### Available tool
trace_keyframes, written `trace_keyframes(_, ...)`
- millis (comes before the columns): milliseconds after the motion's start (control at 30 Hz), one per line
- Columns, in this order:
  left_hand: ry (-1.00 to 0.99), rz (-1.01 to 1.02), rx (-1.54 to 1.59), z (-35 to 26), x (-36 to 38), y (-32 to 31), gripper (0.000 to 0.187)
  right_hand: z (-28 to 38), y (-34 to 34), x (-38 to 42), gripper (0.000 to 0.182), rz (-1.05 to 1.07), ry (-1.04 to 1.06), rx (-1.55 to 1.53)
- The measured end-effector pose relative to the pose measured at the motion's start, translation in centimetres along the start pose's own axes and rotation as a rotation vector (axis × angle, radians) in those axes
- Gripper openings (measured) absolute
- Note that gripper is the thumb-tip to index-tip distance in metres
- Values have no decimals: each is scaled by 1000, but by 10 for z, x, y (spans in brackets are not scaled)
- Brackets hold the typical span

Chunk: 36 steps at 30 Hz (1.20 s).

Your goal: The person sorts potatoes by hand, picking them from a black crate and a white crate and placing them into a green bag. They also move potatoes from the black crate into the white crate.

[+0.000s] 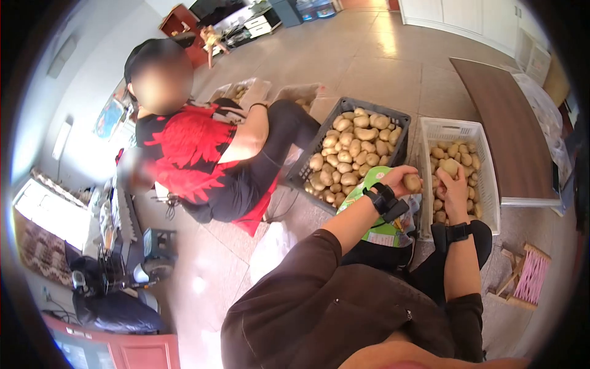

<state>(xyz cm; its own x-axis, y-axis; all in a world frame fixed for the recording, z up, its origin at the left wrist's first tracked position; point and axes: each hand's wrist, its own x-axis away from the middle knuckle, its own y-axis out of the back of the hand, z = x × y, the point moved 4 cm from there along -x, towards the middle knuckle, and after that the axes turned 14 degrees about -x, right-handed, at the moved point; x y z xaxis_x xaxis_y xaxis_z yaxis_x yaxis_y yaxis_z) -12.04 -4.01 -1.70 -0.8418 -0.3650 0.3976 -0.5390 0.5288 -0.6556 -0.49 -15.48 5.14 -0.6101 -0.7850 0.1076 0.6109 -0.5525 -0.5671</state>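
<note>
The tiled floor (347, 71) bears a black crate (402, 133) beyond my left fingers (403, 171) and a white crate (490, 178) beneath my right fingers (461, 179), probably for easy reach. The left curl round one potato (412, 183), the right round another potato (450, 166).

Over the white crate (453, 127) of potatoes (472, 161), my right hand (456, 192) holds a pale potato (450, 166). Just left of that crate, my left hand (398, 177) holds a browner potato (412, 182). Farther left of it are a black crate (402, 138), then a seated person (190, 138); right of it, a brown desk (507, 126).
</note>
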Motion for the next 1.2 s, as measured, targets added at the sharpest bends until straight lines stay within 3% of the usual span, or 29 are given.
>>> trace_keyframes(100,90,108,-72,27,6,-12,24,5,-8,9,32,-18,-25,-39)
trace_keyframes(233,171,125,-72,26,40,-55,42,-3,-14,5,29,142,26,-56)
trace_keyframes(333,87,250,-81,23,42,-64,39,7,-37,28,29,220,-133,118)
trace_keyframes(467,27,211,-100,17,51,-56,36,8,-53,35,42,434,81,287)
trace_keyframes(567,-119,152,-77,0,57,-38,37,5,-61,45,49,475,-43,171)
trace_keyframes(667,-164,-70,37,-36,62,-1,38,-3,-57,45,49,499,55,317)
trace_keyframes(733,-299,-160,152,-60,69,31,39,1,-59,50,49,501,56,309)
trace_keyframes(800,-243,-222,380,-71,62,86,42,9,-62,57,47,495,30,285)
trace_keyframes(933,-274,-732,118,-85,92,136,36,15,-62,59,44,447,40,289)
trace_keyframes(1000,-233,-787,-18,-70,66,225,37,16,-60,60,43,429,26,291)
trace_keyframes(1100,-221,-821,63,-59,71,244,31,14,-56,59,43,403,60,306)
trace_keyframes(1167,-74,-884,16,-45,53,282,42,10,-51,54,42,408,71,312)
trace_keyframes(1200,-47,-928,-190,-54,57,278,41,9,-49,53,41,409,74,315)
